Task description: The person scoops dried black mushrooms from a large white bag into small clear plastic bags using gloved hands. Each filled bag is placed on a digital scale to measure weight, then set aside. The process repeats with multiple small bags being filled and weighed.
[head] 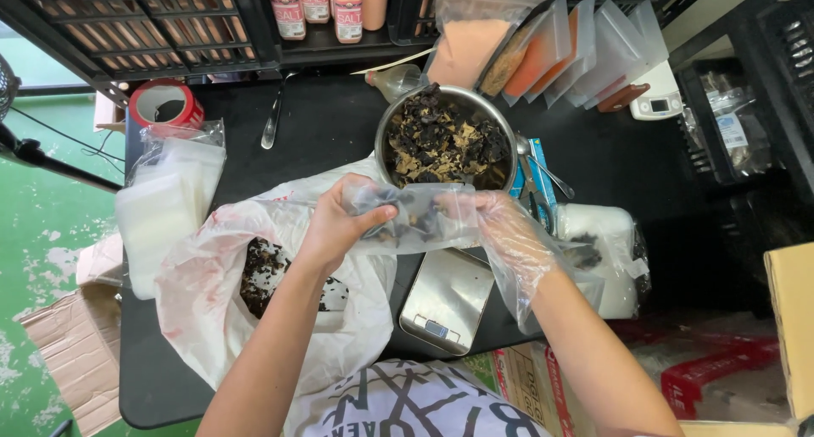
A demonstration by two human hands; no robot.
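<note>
Over a black table [322, 123], both hands hold one small clear bag [415, 217] that has dark dried pieces inside it. The bag hangs in the air just in front of a steel bowl [386, 123] and above the far edge of a flat steel kitchen scale [448, 297]. The left hand [339, 221] is bare, its fingers curled and pinching the bag's left end. The right hand [500, 225] wears a loose clear plastic glove (it reaches well down the forearm) and grips the bag's right end with closed fingers. The bowl is heaped with the same dark and tan dried pieces. To the left, under the left forearm, a large white plastic bag [203, 293] lies open on the table with more dark pieces in it. Further left sits a stack of empty clear pouches [161, 208], and behind that a roll of red tape [165, 105]. A metal spoon [273, 119] lies near the tape. Behind the bowl, filled pouches [509, 51] of orange and pink powder lean in a row, and a small white digital scale [660, 98] stands at the right.
</note>
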